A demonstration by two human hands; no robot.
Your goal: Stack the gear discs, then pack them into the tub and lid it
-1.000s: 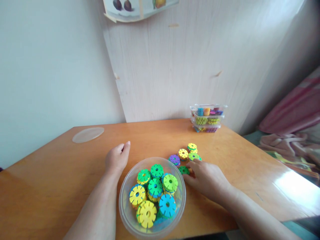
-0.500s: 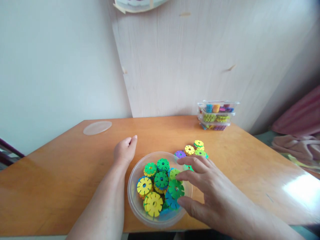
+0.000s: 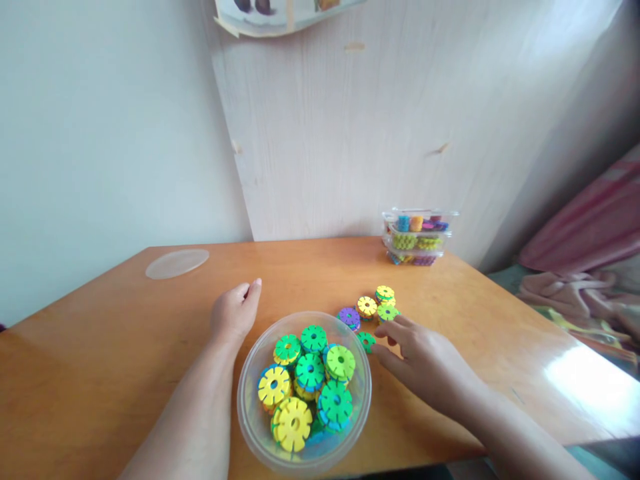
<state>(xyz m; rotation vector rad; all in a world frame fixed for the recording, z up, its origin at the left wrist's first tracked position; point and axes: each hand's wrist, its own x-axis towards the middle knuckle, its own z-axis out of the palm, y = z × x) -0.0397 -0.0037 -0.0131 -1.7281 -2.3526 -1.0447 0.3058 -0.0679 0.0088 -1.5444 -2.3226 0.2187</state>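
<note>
A round clear plastic tub (image 3: 244, 413) stands near the table's front edge. Inside it are stacks of notched plastic discs, with yellow discs (image 3: 293, 424) and green discs (image 3: 335, 403) on top. Beyond the tub's left rim, my left hand (image 3: 234, 312) is closed in a fist with the thumb uppermost; nothing shows in it. My right hand (image 3: 425, 360) is open to the right of the tub, thumb and fingers apart. Its tips are beside a green disc (image 3: 367, 342) on the table. Close by lie a purple disc (image 3: 349, 318) and a yellow disc (image 3: 367, 306), among several others.
At the back left lies a flat translucent lid (image 3: 177, 264). Stacked clear boxes (image 3: 419, 238) with colourful pieces stand at the back right by the wall. Pink fabric (image 3: 575, 233) and other cloth are beyond the table's right edge.
My right hand has moved from over the tub to the discs on the table at right. The left fist keeps its place by the tub. The camera view has shifted slightly.
</note>
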